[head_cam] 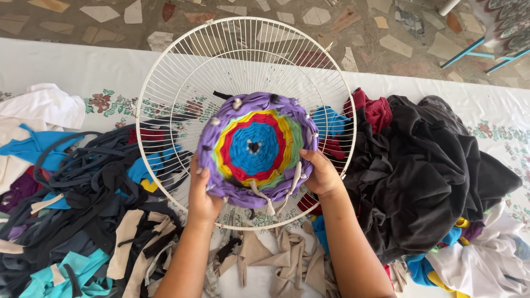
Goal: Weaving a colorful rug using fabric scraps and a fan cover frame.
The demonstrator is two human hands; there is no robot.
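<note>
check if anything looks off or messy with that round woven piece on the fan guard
The woven round sits below the middle of the white fan guard, and loose pale strip ends dangle from its purple edge. The left hand and right hand grip its sides. Nothing looks torn.

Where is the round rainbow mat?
In the head view the round woven mat sits at the centre of the white wire fan guard, held between the left hand and right hand, with black clothes to its right.
</note>
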